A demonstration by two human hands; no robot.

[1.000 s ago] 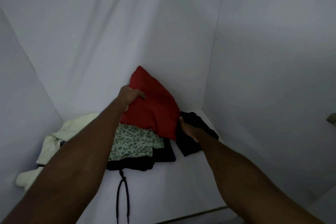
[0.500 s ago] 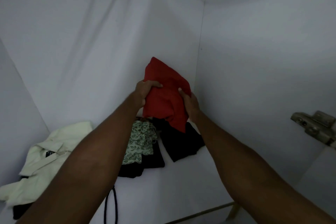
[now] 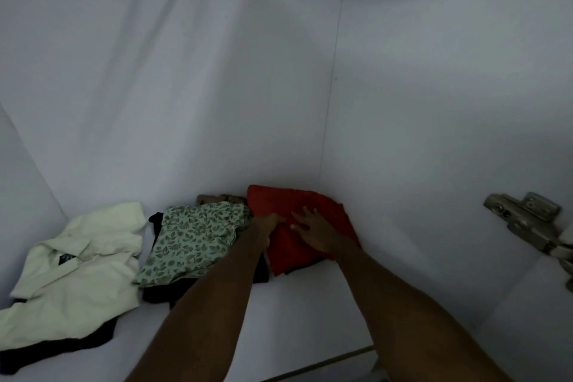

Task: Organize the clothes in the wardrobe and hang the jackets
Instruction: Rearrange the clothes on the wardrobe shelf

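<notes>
Head view: my right hand (image 3: pixel 313 231) lies flat with fingers spread on the folded red garment (image 3: pixel 322 211), tucked into the wardrobe's back corner; my left hand (image 3: pixel 269 224), beside it, seems flat too, I judge to steady the fold.

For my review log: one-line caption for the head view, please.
Both hands, left hand and right hand, rest on a folded red garment in the wardrobe corner, beside a leaf-print garment.

Two hands (image 3: pixel 313 231) on one red garment (image 3: pixel 328 214); leftward, one leaf-print garment (image 3: pixel 192 242), one cream shirt (image 3: pixel 80 273); rightward, one metal hinge (image 3: pixel 527 223).
</notes>
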